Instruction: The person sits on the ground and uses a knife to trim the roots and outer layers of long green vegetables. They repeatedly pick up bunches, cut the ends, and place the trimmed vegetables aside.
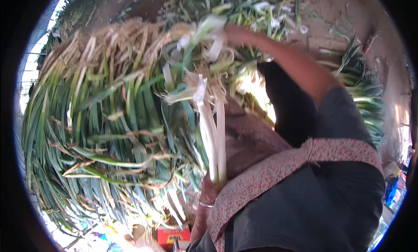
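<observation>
My left hand (211, 188), with a metal bangle at the wrist, is closed round a small bunch of long green onions (209, 134). Their white stalks point up the picture, and ragged roots and loose skin hang at the upper ends. Blurred by motion, my right hand (233, 35) is above the bunch, apart from it. A pale green peeled leaf (210, 25), blurred the same way, is at its fingers. Close by on the left lies a large heap of unpeeled green onions (114, 115), with brownish roots towards the top and dry leaf tips among the greens.
Peeled leaves and scraps (261, 13) litter the ground at the top. Another pile of green onions (367, 105) lies at the right, behind my arm. A red box (173, 235) and plastic bags are at the bottom edge. A patterned cloth strap (277, 167) crosses my dark clothing.
</observation>
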A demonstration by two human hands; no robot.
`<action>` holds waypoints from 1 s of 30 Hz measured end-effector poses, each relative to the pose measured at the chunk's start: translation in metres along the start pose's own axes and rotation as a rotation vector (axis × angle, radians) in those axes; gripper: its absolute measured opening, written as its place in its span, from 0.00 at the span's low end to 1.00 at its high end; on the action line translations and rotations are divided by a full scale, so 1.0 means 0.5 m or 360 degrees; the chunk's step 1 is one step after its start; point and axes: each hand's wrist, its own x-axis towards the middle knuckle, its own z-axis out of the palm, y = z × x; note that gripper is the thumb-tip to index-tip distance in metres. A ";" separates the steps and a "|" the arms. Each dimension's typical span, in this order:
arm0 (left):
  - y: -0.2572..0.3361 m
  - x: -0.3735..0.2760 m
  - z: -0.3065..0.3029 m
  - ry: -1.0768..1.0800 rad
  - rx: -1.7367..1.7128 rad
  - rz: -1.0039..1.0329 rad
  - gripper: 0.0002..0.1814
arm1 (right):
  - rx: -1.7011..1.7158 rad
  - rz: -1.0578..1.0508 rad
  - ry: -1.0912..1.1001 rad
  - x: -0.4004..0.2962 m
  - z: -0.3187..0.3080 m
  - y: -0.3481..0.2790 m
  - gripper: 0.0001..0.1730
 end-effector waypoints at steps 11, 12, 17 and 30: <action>0.028 0.053 0.045 0.0037 0.0399 0.0196 0.34 | -0.0928 -0.0473 -0.0247 -0.245 0.094 -0.279 0.12; 0.034 0.051 0.051 0.0064 0.0472 0.0200 0.34 | -0.0787 -0.0306 -0.0472 -0.233 0.066 -0.281 0.09; -0.003 0.036 0.068 0.0062 0.0463 0.0493 0.34 | -0.0684 0.0850 0.0243 -0.141 -0.148 -0.070 0.18; 0.003 0.047 0.076 0.0025 0.0764 0.0355 0.34 | -0.1417 0.0510 -0.0047 -0.205 -0.098 -0.161 0.11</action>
